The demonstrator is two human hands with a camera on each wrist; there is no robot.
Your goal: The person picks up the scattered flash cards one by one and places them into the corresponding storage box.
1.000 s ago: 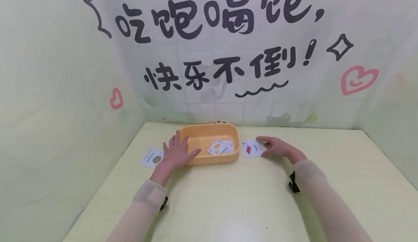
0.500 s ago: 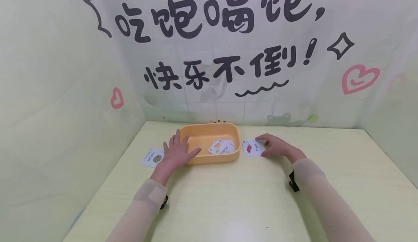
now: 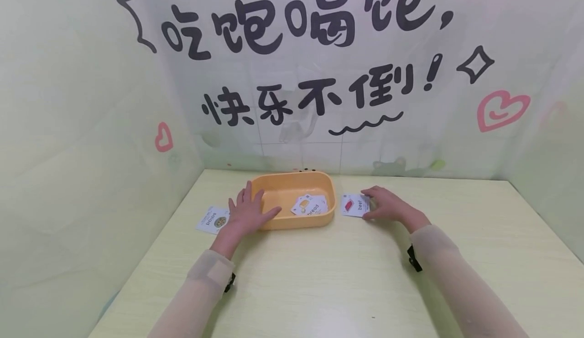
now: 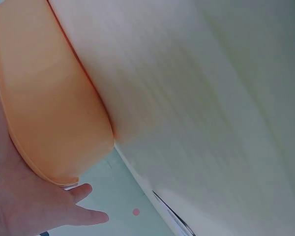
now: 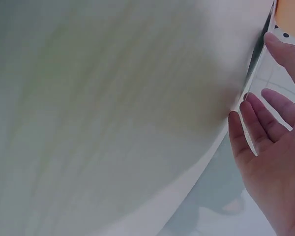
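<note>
My left hand (image 3: pixel 248 210) lies with fingers spread over the left end of an orange plastic basket (image 3: pixel 326 220). In the left wrist view the palm is against the basket's rim. Inside the basket, at its right end, lie a few overlapping picture cards, the top one a bread card (image 3: pixel 310 205). My right hand (image 3: pixel 388 206) holds a beef card (image 3: pixel 350 205) by its right part, thumb at the near edge and fingers at the far edge. From the right wrist the beef card (image 5: pixel 258 51) appears nearly edge-on, close to the table.
Left of the basket a salad card (image 3: pixel 212 220) lies on the pale wooden table (image 3: pixel 310 282), partly behind the left hand. A wall sheet (image 3: pixel 388 140) with large lettering stands along the table's back edge. Side sheets close in the left and right.
The beef card and my right hand have shifted slightly to the right, widening the gap to the basket. My left hand, the basket and the salad card have kept their places.
</note>
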